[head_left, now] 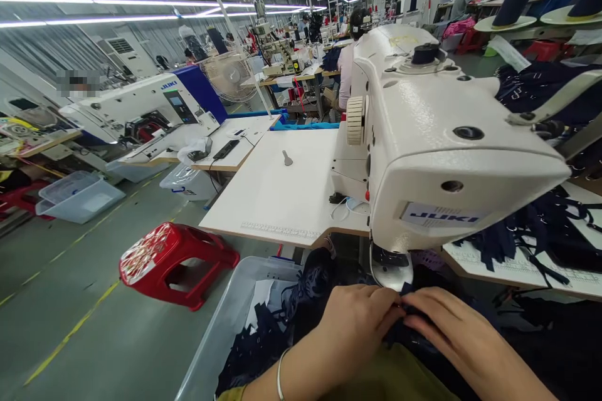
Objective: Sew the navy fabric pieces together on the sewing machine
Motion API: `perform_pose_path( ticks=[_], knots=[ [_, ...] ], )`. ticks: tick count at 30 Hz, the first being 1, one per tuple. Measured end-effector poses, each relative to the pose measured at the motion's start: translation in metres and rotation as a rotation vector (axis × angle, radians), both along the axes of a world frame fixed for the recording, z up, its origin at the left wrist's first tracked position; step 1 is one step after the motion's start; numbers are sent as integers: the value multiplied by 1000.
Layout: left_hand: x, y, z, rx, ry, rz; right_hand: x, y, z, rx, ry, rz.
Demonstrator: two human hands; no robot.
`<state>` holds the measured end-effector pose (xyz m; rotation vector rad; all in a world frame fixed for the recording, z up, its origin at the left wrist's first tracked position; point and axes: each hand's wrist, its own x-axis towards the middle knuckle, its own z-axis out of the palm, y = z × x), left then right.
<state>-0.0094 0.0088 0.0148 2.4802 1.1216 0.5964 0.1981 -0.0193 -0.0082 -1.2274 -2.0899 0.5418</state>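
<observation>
Dark navy fabric [406, 288] sits between the fingertips of the left hand [355, 321] and right hand [449, 316], both pinching it (a bracelet [280, 377] circles the left wrist), near the white sewing machine [451, 125].

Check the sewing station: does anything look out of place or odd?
Slightly: a small grey paddle-shaped piece lies loose by itself on the white tabletop, left of the sewing machine, apart from the work. At right, dark strips lie in an untidy tangle. I see no clear damage.
</observation>
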Motion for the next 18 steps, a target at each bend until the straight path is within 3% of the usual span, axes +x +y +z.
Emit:
perform_pose_path(
  ticks=[5, 10, 12, 15, 18],
  knots=[
    [-1, 2, 1, -133, 41, -86, 1, -7, -2, -37, 26, 105],
    [-10, 9, -20, -206, 71, 132, 3, -3, -17, -357, 179, -92],
    [-12, 9, -25, -249, 57, 134, 3, -1, -26, -519, 260, -166],
    [-8, 4, -30, -392, -95, 22, -2, 0, -38, -696, 432, -264],
    [2, -2, -39, -610, -375, 73, -11, -4, -43, -765, 590, -304]
  ],
)
